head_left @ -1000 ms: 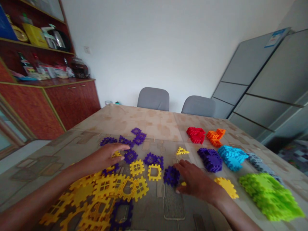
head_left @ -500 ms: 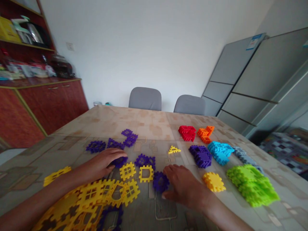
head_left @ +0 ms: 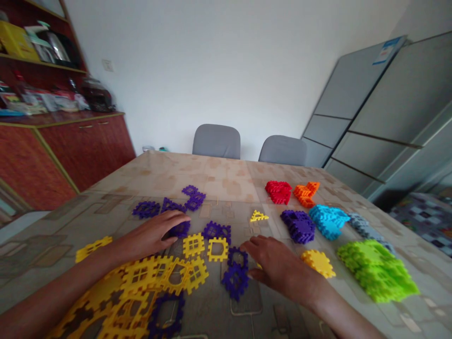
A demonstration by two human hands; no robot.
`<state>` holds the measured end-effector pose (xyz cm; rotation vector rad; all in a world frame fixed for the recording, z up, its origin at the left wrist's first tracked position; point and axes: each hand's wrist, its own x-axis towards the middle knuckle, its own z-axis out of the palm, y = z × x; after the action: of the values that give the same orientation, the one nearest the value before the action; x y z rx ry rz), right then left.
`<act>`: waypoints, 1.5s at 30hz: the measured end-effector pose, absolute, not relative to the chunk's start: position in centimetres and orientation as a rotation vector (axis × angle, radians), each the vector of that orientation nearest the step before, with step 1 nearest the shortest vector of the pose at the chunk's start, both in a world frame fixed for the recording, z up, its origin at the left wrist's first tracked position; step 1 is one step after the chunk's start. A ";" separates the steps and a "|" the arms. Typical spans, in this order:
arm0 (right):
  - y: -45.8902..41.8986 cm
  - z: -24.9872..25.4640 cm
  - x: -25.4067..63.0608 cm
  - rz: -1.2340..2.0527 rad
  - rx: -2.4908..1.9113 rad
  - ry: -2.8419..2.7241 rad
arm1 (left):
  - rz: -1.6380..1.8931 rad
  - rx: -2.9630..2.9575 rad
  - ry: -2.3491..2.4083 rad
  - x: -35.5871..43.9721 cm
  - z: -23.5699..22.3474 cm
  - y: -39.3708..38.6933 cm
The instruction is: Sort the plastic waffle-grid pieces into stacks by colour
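My left hand reaches over a purple interlocking plastic piece, its thumb and fingers apart around the near side. Whether the fingertips touch it is hard to see. My right hand is low over the table, fingers curved and thumb apart. Beside its fingertips lie a purple frame piece and, overlapping it on the near side, a purple notched piece. A bit of yellow shows between thumb and fingers, mostly hidden. A yellow window piece and a yellow square frame lie between the hands.
Yellow pieces are heaped at the near left. Stacks sorted by colour stand on the right: red, orange, purple, light blue, grey, green and yellow. A yellow triangle lies mid-table.
Near my right hand, where one purple piece showed, two now show overlapping. The right thumb has moved back from them. My left hand stays by its purple piece, thumb spread wider. The view has shifted slightly.
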<state>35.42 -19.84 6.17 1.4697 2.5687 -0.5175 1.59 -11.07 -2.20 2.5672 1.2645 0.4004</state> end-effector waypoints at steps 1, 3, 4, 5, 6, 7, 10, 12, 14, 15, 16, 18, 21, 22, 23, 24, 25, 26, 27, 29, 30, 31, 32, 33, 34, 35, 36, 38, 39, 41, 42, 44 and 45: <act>-19.8 5.8 35.5 -0.561 1.392 2.622 | 0.397 2.566 1.246 1.6 -2.2 -11.1; -19.8 5.0 35.4 -0.638 1.242 2.696 | 0.396 2.563 1.223 1.5 -2.1 -11.1; -19.8 4.7 35.3 -0.656 1.193 2.712 | 0.397 2.559 1.226 1.4 -2.1 -11.2; -19.8 4.4 35.2 -0.658 1.166 2.716 | 0.400 2.555 1.238 1.4 -2.1 -11.1; -19.8 4.2 35.1 -0.649 1.162 2.715 | 0.403 2.552 1.258 1.3 -2.2 -11.1; -19.8 4.1 35.1 -0.632 1.169 2.711 | 0.405 2.549 1.281 1.2 -2.2 -11.1; -19.9 4.3 35.1 -0.601 1.207 2.712 | 0.408 2.540 1.343 1.2 -2.0 -11.1; -19.9 4.7 35.4 -0.604 1.237 2.713 | 0.432 2.531 1.370 1.5 -1.3 -11.4; -19.9 5.0 35.6 -0.614 1.276 2.682 | 0.484 2.519 1.368 2.3 -0.5 -12.0; -19.9 5.2 35.7 -0.612 1.290 2.657 | 0.517 2.517 1.350 2.8 -0.2 -12.5; -19.9 5.2 35.9 -0.605 1.301 2.627 | 0.539 2.514 1.322 3.3 0.2 -13.0; -19.9 5.2 36.1 -0.597 1.306 2.579 | 0.564 2.505 1.263 4.6 0.6 -14.3; -19.7 5.0 36.4 -0.601 1.326 2.590 | 0.584 2.466 1.204 6.6 0.6 -16.3; -19.6 5.1 36.5 -0.599 1.343 2.620 | 0.604 2.430 1.196 7.1 0.5 -16.9; -19.6 5.1 36.5 -0.598 1.361 2.662 | 0.633 2.373 1.191 7.6 0.5 -17.5; -19.5 5.2 36.4 -0.604 1.381 2.711 | 0.663 2.293 1.179 8.0 0.5 -17.9; -19.4 5.3 36.3 -0.624 1.396 2.770 | 0.688 2.187 1.153 8.3 0.5 -18.3; -19.4 5.4 36.0 -0.659 1.394 2.845 | 0.693 2.063 1.106 8.5 0.5 -18.6; -19.5 5.4 35.7 -0.705 1.372 2.933 | 0.684 1.931 1.047 8.7 0.6 -18.9; -19.7 5.3 35.0 -0.786 1.297 3.113 | 0.648 1.685 0.946 9.0 0.6 -19.2; -19.9 5.1 34.6 -0.803 1.264 3.188 | 0.631 1.589 0.918 9.2 0.6 -19.3; -20.2 5.0 34.3 -0.799 1.250 3.246 | 0.622 1.520 0.910 9.3 0.5 -19.4; -20.5 4.8 33.9 -0.779 1.263 3.279 | 0.626 1.483 0.913 9.4 0.3 -19.5; -20.7 4.7 33.7 -0.755 1.293 3.289 | 0.634 1.476 0.921 9.5 0.2 -19.5; -20.9 4.7 33.5 -0.734 1.320 3.289 | 0.642 1.497 0.924 9.5 0.0 -19.6; -21.1 4.8 33.4 -0.721 1.331 3.288 | 0.657 1.547 0.928 9.6 -0.2 -19.6; -21.1 5.0 33.5 -0.721 1.329 3.281 | 0.683 1.619 0.947 9.6 -0.5 -19.7; -20.8 5.6 33.9 -0.720 1.358 3.261 | 0.732 1.800 1.026 9.8 -0.8 -20.0; -20.5 5.9 34.3 -0.696 1.407 3.247 | 0.753 1.893 1.079 10.0 -1.0 -20.3; -19.8 6.4 35.4 -0.584 1.543 3.153 | 0.757 2.047 1.169 10.2 -1.5 -20.8; -19.6 6.4 35.9 -0.522 1.589 3.060 | 0.735 2.104 1.184 10.3 -1.7 -21.1; -19.4 6.1 36.8 -0.462 1.571 2.818 | 0.678 2.197 1.180 10.4 -2.3 -21.5; -19.5 5.8 37.1 -0.463 1.529 2.700 | 0.640 2.236 1.175 10.4 -2.5 -21.6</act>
<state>37.08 -19.46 5.75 1.5285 2.7004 -0.4631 10.44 -21.58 -2.51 2.2360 1.1753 0.6403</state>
